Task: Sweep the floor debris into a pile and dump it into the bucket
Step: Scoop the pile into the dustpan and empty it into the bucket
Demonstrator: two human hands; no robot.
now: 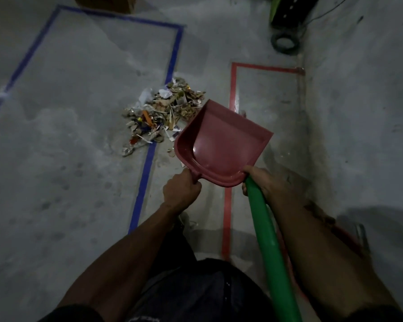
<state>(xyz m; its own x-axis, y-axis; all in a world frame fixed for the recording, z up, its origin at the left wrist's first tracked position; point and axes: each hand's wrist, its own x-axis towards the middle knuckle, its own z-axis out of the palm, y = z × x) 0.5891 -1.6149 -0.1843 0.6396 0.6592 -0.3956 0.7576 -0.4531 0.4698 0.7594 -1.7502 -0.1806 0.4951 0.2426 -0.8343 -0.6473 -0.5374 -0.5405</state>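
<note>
— How is the debris pile (163,115) being seen?
— It is being seen as a loose heap of paper scraps, brownish flakes and small coloured bits, gathered on the grey concrete floor (68,135) and lying across the blue tape line (172,54), near the red tape line (233,89).

— And the dustpan (221,142)?
— A dull red plastic pan is being held tilted above the floor, its open lip being pointed toward the heap and standing just beside the heap's near edge; whether they touch cannot be told.

— Where is all this lying relative to the fingers?
— The pan's handle is being gripped by the left hand (180,190), whose fingers are being curled tightly round it at the pan's rear left corner. The heap is lying well beyond that hand, up and to the left.

— And the other hand?
— A green broom handle (268,240) is being clasped by the right hand (257,180), fingers being wrapped round it just behind the pan's rear right corner. Both forearms are being stretched forward and down.
</note>
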